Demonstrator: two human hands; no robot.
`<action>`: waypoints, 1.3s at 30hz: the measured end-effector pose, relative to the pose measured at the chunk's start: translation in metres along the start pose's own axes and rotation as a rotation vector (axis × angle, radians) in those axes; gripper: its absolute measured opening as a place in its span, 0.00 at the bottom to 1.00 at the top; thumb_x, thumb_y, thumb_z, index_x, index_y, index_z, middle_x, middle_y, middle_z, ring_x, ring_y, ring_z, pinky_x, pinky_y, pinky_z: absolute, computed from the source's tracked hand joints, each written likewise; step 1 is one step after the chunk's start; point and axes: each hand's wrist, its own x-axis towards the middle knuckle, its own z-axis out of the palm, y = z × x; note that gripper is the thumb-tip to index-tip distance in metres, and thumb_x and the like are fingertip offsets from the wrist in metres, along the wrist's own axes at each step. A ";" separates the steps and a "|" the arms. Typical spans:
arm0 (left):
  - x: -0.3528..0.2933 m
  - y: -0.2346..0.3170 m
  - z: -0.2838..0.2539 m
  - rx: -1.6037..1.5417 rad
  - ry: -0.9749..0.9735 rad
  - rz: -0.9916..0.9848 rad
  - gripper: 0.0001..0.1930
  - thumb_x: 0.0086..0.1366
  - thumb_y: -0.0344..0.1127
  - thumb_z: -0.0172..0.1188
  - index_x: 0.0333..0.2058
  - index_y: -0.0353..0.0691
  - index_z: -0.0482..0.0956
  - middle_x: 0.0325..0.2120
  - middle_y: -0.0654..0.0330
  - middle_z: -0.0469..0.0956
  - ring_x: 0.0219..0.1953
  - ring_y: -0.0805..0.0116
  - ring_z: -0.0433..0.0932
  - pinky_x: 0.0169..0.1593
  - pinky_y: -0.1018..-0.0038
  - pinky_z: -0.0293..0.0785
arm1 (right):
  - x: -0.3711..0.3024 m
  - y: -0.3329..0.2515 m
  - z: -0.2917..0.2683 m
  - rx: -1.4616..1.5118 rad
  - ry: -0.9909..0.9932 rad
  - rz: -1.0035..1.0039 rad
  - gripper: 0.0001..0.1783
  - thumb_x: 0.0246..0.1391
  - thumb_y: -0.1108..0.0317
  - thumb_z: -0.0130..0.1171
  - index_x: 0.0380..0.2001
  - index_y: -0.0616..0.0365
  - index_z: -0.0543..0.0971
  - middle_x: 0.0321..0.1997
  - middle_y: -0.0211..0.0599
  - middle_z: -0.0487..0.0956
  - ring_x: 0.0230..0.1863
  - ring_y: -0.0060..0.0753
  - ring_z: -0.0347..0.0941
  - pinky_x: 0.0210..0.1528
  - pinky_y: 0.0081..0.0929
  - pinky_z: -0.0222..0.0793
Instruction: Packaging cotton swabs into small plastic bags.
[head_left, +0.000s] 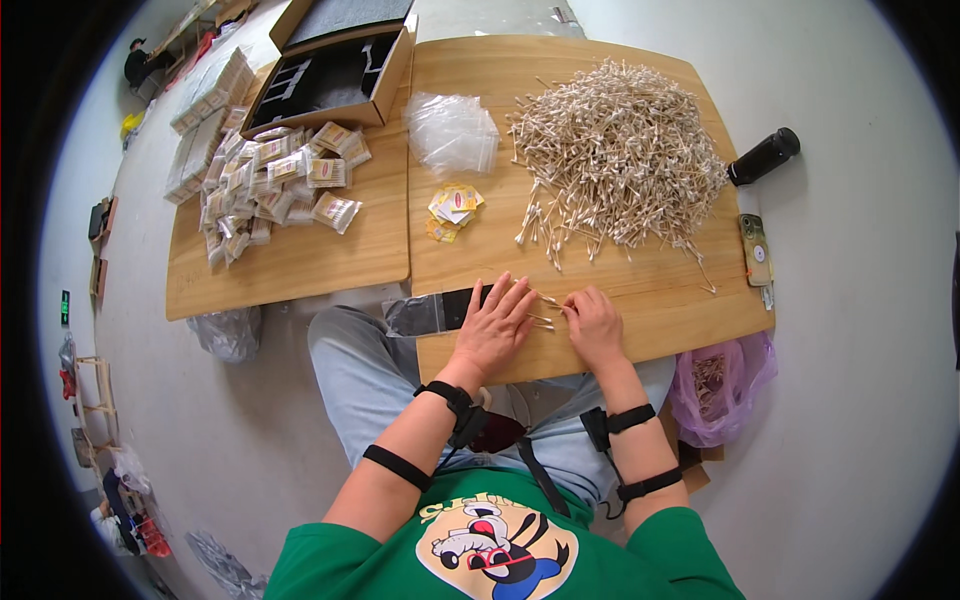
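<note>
My left hand (492, 332) lies palm down with its fingers stretched out, across the end of a black strip and over a few cotton swabs (542, 321) whose tips stick out to its right. The black strip (457, 308) lies near the table's front edge, partly hidden under that hand, with a clear plastic bag (413, 316) at its left end. Close by on the right, my right hand (596, 328) is closed, fingers curled together at the end of a cotton swab (550, 300). How many swabs lie under my left palm is hidden.
Beyond my hands lies a big heap of cotton swabs (625, 150). Left of it are flat clear bags (452, 135) and small yellow-white cards (455, 210). Filled swab packets (285, 180) pile by an open box (385, 92). A phone (755, 250) and black bottle (765, 156) are at right.
</note>
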 end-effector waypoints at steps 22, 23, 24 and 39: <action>-0.001 0.001 -0.009 -0.091 0.087 0.053 0.20 0.63 0.41 0.58 0.52 0.41 0.75 0.50 0.58 0.70 0.58 0.61 0.67 0.67 0.60 0.59 | -0.017 0.178 -0.085 -0.386 0.331 0.456 0.07 0.52 0.67 0.64 0.33 0.54 0.77 0.38 0.38 0.76 0.44 0.48 0.73 0.46 0.43 0.70; -0.002 0.002 -0.010 -0.098 0.111 0.064 0.19 0.62 0.40 0.59 0.51 0.40 0.76 0.49 0.58 0.70 0.56 0.60 0.69 0.66 0.61 0.61 | -0.016 0.181 -0.087 -0.418 0.345 0.492 0.08 0.51 0.67 0.65 0.35 0.54 0.77 0.39 0.38 0.76 0.46 0.48 0.73 0.48 0.42 0.69; -0.002 0.003 -0.010 -0.098 0.111 0.067 0.19 0.62 0.40 0.59 0.51 0.40 0.76 0.49 0.58 0.70 0.56 0.60 0.69 0.66 0.61 0.61 | -0.015 0.184 -0.088 -0.419 0.347 0.493 0.08 0.51 0.67 0.65 0.35 0.54 0.77 0.39 0.38 0.76 0.46 0.48 0.73 0.48 0.42 0.69; -0.003 0.004 -0.017 -0.193 0.127 0.024 0.18 0.59 0.36 0.62 0.48 0.39 0.77 0.47 0.56 0.73 0.52 0.56 0.72 0.59 0.61 0.66 | -0.030 0.230 -0.104 -0.427 0.492 0.454 0.06 0.50 0.71 0.64 0.31 0.55 0.77 0.37 0.40 0.77 0.43 0.48 0.72 0.46 0.43 0.68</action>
